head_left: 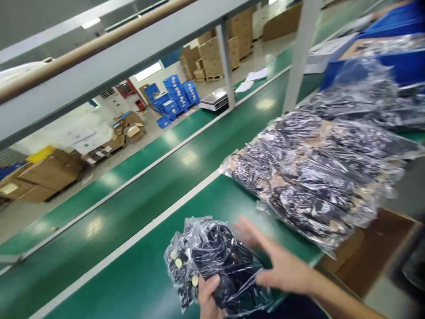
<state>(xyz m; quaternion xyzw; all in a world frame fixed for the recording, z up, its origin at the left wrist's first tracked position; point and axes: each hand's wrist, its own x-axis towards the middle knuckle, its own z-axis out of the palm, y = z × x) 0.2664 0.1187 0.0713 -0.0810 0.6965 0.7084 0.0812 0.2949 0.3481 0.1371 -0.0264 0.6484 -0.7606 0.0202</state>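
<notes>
My left hand (209,294) grips a clear plastic bag (222,252) holding a coiled black cable and a dark block-like part, its thumb pressed on the front. Beside it, and partly behind it, lies another clear bag (181,266) with small dark pieces and pale round discs; whether the hand holds this one too, I cannot tell. Just right of the cable bag, my right hand (272,257) is slightly blurred, fingers spread, thumb apart, with nothing in it. Its thumb comes close to the bag's right edge; contact is unclear.
Several flat bags of black cables (308,173) are piled on the right of the green work surface (133,279). Behind them stands a blue bin (405,66). A green conveyor belt (189,157) runs diagonally beyond, under a metal frame (226,66). An open cardboard box (381,252) sits lower right.
</notes>
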